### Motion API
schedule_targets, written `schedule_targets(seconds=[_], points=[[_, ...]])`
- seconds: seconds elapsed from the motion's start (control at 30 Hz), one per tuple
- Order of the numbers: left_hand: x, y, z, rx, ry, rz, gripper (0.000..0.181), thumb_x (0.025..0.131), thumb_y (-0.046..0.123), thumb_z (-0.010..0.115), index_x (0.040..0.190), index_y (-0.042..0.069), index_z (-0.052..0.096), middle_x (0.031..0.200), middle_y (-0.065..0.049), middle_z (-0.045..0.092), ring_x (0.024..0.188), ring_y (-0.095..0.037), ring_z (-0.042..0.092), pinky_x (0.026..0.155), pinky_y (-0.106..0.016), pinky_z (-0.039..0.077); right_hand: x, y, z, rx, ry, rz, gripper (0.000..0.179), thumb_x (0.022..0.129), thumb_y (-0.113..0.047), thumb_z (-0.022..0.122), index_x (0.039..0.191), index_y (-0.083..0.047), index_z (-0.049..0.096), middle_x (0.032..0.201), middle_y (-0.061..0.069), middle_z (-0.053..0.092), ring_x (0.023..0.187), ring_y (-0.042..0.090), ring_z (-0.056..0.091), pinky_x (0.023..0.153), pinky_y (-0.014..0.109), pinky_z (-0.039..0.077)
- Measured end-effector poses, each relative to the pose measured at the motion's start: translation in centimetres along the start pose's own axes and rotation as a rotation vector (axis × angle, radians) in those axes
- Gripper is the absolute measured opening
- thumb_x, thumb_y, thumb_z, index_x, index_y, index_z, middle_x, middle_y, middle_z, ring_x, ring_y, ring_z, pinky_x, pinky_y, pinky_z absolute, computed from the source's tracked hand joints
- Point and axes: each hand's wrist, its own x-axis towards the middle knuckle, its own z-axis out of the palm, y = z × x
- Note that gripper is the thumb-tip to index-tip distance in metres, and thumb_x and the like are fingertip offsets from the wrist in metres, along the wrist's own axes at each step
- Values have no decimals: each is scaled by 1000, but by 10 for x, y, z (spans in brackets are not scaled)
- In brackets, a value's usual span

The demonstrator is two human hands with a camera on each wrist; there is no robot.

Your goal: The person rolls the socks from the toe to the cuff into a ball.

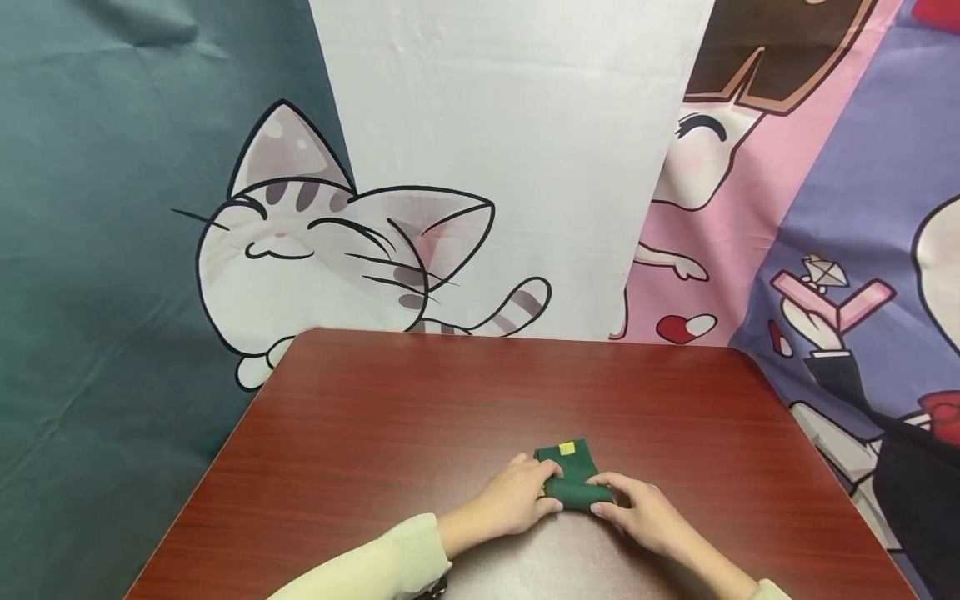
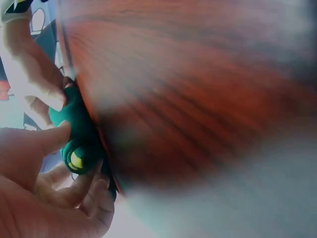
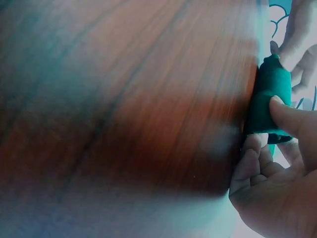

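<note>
A dark green ribbed sock point(image 1: 577, 494) is partly rolled up on the table, its flat cuff with a small yellow patch point(image 1: 567, 448) pointing away from me. My left hand point(image 1: 517, 497) holds the roll's left end, thumb on the near side and fingers over the top. At the opposite end, my right hand point(image 1: 643, 512) pinches the roll between thumb and fingers. The left wrist view shows the coiled end of the roll with a bit of yellow point(image 2: 76, 159) inside it. In the right wrist view the right thumb presses along the green roll point(image 3: 272, 96).
The reddish-brown wooden table point(image 1: 420, 400) has rounded far corners. Behind it hangs a printed cloth backdrop point(image 1: 510, 150) with a cartoon cat and figures, close to the table's far edge.
</note>
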Motion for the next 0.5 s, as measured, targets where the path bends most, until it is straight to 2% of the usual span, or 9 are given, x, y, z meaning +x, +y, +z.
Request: schedule_targets(seconds=[0.13,0.27,0.37,0.5], points=[[-3,3,0,145,42,39,44,89,41,76,126,24,61,108,3,70,93,-10,55,81,-25,50,1,-1,-2,-7,-1,-1,35,94,-37,71,124,-18,67,69,-9,51,58,2,45,57,23,39],[-3,8,0,259,61,45,38,90,43,74,120,21,62,102,2,70,92,-11,54,72,-27,53,3,-4,-2,-48,0,-13,34,96,-39,68,122,-18,68,74,-12,56,65,0,47,62,23,42],[-3,10,-1,271,55,40,34,92,42,73,113,17,64,101,1,69,92,-11,53,70,-26,53,4,-6,-1,-69,-11,-9,33,97,-41,66,121,-18,68,82,-12,61,73,2,49,67,24,44],[-4,11,-2,280,48,36,33,94,40,70,113,13,68,106,0,67,95,-11,52,74,-24,52,7,-7,-1,-53,-46,22,32,97,-41,65,116,-16,69,95,-7,71,85,5,58,72,26,47]])
